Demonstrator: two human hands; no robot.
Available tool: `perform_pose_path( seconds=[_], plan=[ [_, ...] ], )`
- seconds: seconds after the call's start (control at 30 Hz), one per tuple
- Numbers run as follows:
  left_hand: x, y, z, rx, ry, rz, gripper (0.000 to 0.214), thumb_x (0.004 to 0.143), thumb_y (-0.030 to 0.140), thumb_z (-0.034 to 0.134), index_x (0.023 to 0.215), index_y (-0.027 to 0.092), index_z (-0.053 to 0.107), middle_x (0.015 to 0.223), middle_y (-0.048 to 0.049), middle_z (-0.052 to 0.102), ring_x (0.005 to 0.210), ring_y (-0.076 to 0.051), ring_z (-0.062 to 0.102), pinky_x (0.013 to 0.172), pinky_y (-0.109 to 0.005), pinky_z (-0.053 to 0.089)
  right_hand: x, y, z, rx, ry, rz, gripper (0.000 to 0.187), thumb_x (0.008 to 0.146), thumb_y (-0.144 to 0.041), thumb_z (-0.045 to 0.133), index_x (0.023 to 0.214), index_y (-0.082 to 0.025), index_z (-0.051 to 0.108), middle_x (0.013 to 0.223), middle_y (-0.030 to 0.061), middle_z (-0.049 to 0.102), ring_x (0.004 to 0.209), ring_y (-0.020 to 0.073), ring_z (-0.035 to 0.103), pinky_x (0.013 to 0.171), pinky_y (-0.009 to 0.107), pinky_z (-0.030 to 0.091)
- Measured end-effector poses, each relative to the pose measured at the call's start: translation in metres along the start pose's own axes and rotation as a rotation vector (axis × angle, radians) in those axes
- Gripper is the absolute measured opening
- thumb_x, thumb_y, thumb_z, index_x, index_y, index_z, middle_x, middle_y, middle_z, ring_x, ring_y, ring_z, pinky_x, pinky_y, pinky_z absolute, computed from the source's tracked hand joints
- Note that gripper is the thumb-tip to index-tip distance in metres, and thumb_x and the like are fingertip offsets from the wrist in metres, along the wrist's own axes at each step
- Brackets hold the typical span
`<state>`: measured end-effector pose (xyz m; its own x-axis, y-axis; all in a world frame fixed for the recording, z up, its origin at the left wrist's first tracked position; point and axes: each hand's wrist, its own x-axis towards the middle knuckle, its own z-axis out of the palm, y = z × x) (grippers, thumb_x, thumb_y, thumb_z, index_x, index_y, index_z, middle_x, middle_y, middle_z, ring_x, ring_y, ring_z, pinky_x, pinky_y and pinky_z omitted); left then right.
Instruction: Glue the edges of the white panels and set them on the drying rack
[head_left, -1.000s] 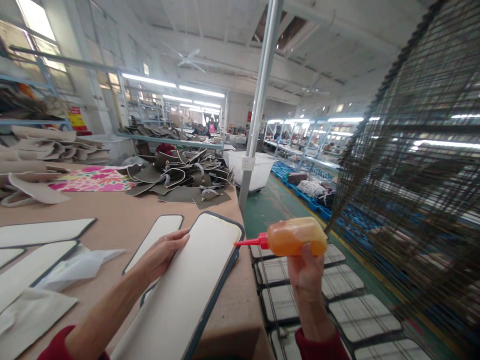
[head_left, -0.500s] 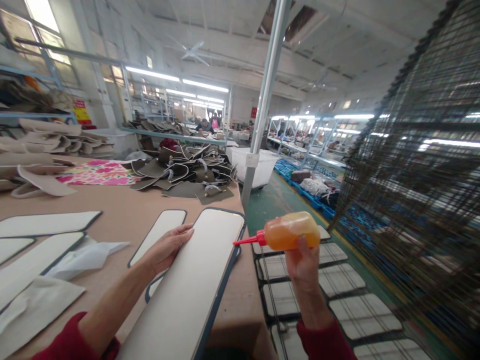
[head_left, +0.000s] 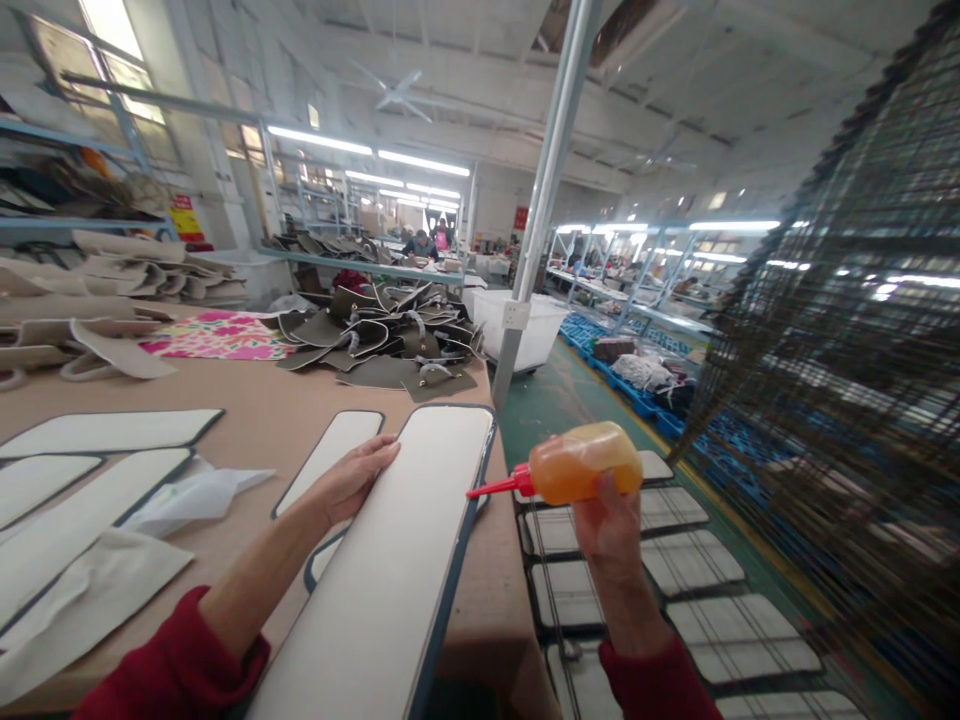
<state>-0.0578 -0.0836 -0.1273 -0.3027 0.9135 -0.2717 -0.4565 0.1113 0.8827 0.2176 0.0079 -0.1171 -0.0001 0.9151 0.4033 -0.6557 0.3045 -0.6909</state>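
My left hand (head_left: 358,478) grips the left edge of a long white panel (head_left: 397,540) with rounded corners and a dark blue border, tilted up over the table's edge. In my right hand (head_left: 611,515) is a squeeze bottle (head_left: 581,465) of amber liquid, lying nearly level. Its thin red nozzle (head_left: 495,488) points left, with the tip at the panel's right edge. Whether liquid is coming out is too small to tell. Behind my left hand, a smaller white panel (head_left: 330,455) lies on the table (head_left: 255,400).
More white panels (head_left: 112,430) and a loose white cloth (head_left: 97,590) lie at the left. Dark grey-brown pieces (head_left: 390,330) are heaped at the back, near a metal post (head_left: 536,220). Right of the table, a wire rack (head_left: 637,600) holds several panels; a tall wire-mesh stack (head_left: 847,290) stands beyond.
The nozzle tip has moved slightly down along the panel's right edge, towards me. Both hands keep their holds, and the whole view has shifted a little.
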Motion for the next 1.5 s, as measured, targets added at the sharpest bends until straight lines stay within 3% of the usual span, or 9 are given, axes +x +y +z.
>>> perform_pose_path(
  seconds=[0.23,0.67,0.9,1.1,1.5],
  plan=[
    [0.009,-0.004,-0.005,0.025,0.002,0.018,0.014,0.085,0.015,0.061,0.098,0.017,0.055,0.072,-0.0019,0.067,0.057,-0.014,0.064,0.053,-0.024,0.055,0.0,0.001,-0.001,0.041,-0.054,0.025,0.045,0.061,-0.04,0.083,0.101,-0.027,0.07,0.091,0.0034,0.076,0.084,0.0257,0.072,0.08,0.047,0.059],
    [0.018,-0.001,-0.01,0.065,-0.011,0.023,0.013,0.084,0.014,0.063,0.095,0.015,0.056,0.074,-0.0032,0.068,0.059,-0.015,0.066,0.054,-0.025,0.056,-0.003,0.004,-0.006,0.05,-0.1,0.091,0.047,0.059,-0.042,0.084,0.102,-0.031,0.069,0.089,0.0009,0.075,0.078,0.0227,0.071,0.089,0.051,0.054],
    [0.021,0.005,-0.009,0.065,0.027,0.024,0.009,0.085,0.014,0.06,0.093,0.014,0.056,0.073,-0.0038,0.068,0.056,-0.014,0.064,0.052,-0.024,0.055,-0.006,0.0,-0.008,0.011,-0.109,0.128,0.053,0.056,-0.045,0.084,0.103,-0.027,0.069,0.095,0.0057,0.075,0.079,0.0261,0.07,0.09,0.055,0.051],
    [0.024,0.007,-0.012,0.031,0.041,0.023,0.014,0.08,0.014,0.067,0.089,0.015,0.057,0.069,-0.0008,0.066,0.057,-0.015,0.064,0.053,-0.024,0.054,-0.01,-0.002,-0.004,-0.01,-0.133,0.148,0.053,0.056,-0.048,0.084,0.102,-0.028,0.068,0.091,0.0056,0.075,0.08,0.0269,0.07,0.09,0.058,0.05],
    [0.032,0.012,-0.021,0.033,0.091,0.052,0.008,0.084,0.014,0.063,0.082,0.015,0.056,0.064,-0.0004,0.064,0.05,-0.012,0.061,0.047,-0.021,0.052,-0.017,-0.003,-0.002,0.086,-0.119,0.23,0.058,0.052,-0.041,0.087,0.105,-0.03,0.068,0.1,0.0044,0.074,0.086,0.0289,0.071,0.075,0.047,0.059]
  ],
)
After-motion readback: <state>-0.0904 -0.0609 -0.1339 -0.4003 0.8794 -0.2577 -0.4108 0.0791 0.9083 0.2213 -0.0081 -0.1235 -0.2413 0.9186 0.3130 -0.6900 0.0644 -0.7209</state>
